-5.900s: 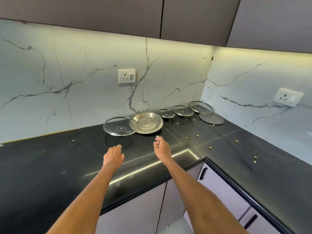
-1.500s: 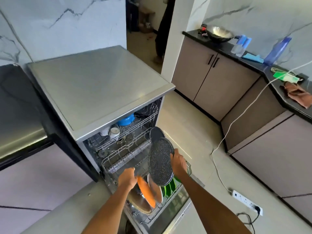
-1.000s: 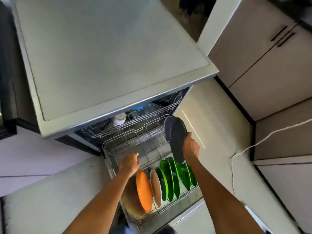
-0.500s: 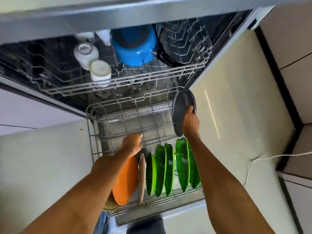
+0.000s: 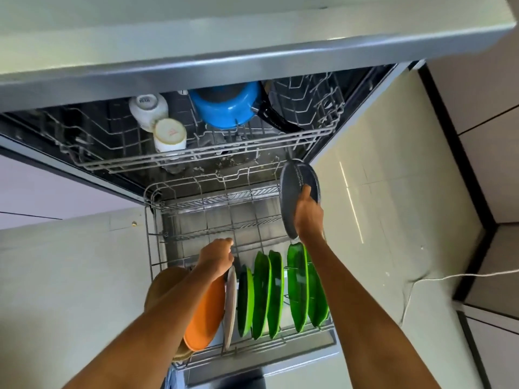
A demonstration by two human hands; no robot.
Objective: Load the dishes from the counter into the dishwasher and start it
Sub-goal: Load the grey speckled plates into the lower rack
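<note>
Loading is under way: the right hand (image 5: 308,213) grips a dark plate (image 5: 293,192) on edge above the lower rack (image 5: 153,249), the left hand (image 5: 216,258), its grip unclear, rests among racked plates, and next the plate needs lowering into a free slot.

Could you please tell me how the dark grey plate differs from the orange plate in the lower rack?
The dark grey plate is held by the right hand above the rack; the orange plate already sits slotted in the lower rack. The grey one is speckled, the orange one plain. Both stand on edge.
</note>
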